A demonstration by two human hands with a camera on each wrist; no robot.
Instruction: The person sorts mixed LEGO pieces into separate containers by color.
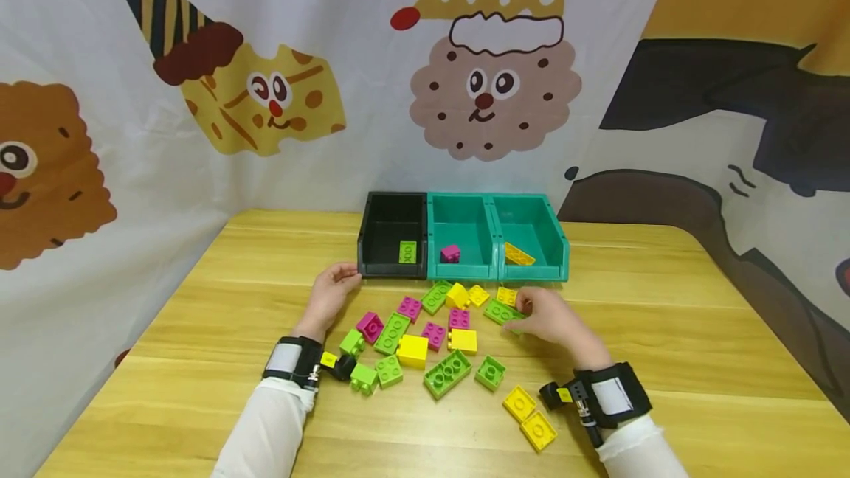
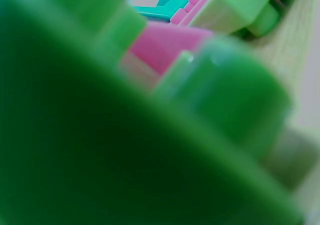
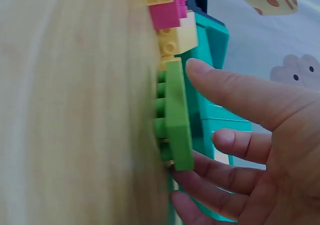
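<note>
My right hand (image 1: 551, 318) is at a long green toy brick (image 1: 502, 312) on the table, thumb and index finger apart on either side. In the right wrist view the thumb (image 3: 240, 90) and fingertips lie close to this green brick (image 3: 178, 117); contact is unclear. A yellow brick (image 1: 507, 296) lies just behind it. My left hand (image 1: 328, 297) rests its fingertips at the front left corner of the black bin (image 1: 393, 270). Blurred close-up green bricks (image 2: 220, 95) and a pink brick (image 2: 167, 42) fill the left wrist view.
Two teal bins (image 1: 462, 271) adjoin the black one. Inside are a green brick (image 1: 408, 251), a pink brick (image 1: 450, 254) and a yellow piece (image 1: 519, 254), one per bin. Several green, pink and yellow bricks (image 1: 413, 352) are scattered between my arms. A printed curtain (image 1: 372, 94) hangs behind.
</note>
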